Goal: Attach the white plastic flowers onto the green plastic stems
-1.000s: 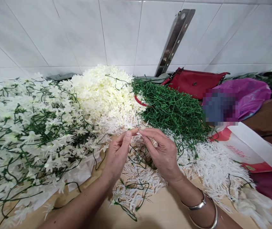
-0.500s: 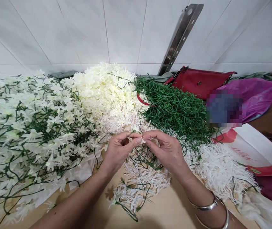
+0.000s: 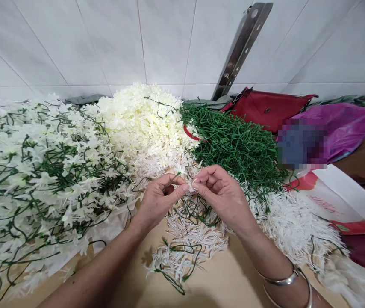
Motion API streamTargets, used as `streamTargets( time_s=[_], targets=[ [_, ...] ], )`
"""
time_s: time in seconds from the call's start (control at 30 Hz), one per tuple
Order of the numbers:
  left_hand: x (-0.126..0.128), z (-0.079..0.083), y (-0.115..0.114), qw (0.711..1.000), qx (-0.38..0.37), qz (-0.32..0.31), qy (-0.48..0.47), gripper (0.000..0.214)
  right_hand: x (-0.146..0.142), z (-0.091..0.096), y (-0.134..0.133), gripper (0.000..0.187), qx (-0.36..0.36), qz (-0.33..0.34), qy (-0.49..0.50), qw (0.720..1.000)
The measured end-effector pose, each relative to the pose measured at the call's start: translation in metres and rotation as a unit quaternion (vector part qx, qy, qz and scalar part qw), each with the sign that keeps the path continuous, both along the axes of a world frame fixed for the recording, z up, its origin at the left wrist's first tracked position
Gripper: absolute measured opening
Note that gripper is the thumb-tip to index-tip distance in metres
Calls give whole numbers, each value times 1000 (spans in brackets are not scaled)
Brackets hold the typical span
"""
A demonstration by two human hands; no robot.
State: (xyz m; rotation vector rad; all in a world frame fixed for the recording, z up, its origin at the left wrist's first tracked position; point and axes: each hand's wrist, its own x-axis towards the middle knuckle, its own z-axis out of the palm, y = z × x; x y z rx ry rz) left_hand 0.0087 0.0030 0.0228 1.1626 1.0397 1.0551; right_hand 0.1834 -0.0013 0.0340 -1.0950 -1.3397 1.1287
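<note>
My left hand [image 3: 161, 196] pinches a small white artificial flower stamen [image 3: 190, 187] between thumb and forefinger. From the other side, the thumb and fingertips of my right hand [image 3: 222, 192] close on the stamen's thin strands, with the forefinger bent above the thumb. Below both hands, loose white stamens [image 3: 198, 237] lie on the table, mixed with dark green stems [image 3: 195, 211]. Just behind my fingertips is a white flower head [image 3: 179, 169].
Assembled white flowers on stems [image 3: 60, 171] spread across the left. Cream petals [image 3: 144, 119] and green stems [image 3: 236, 145] are heaped behind. More white stamens [image 3: 298, 226] lie right, near a red bag [image 3: 269, 109] and a purple plastic bag [image 3: 349, 126]. A metal bracket [image 3: 242, 51] stands against the tiled wall.
My right fingers have loosened and drawn slightly right and up, so more of the stamen's white strands show between the hands. My left hand has barely moved.
</note>
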Motion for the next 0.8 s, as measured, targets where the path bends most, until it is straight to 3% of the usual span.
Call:
streamTargets(
  time_s=[0.17, 0.4, 0.6, 0.8],
  targets=[
    [6, -1, 0, 998, -4, -10, -66, 24, -1, -3, 0, 23, -43, 3, 47, 998],
    [8, -4, 0, 998, -22, 39, -54, 18, 5, 0, -7, 14, 24, -21, -124, 992],
    [10, -2, -2, 996, -15, -30, -84, 16, 1, -1, -2, 20, -35, -14, -16, 999],
    [8, -6, -2, 998, 17, 46, -34, 15, 2, 0, 0, 16, -46, 33, 2, 998]
  ],
)
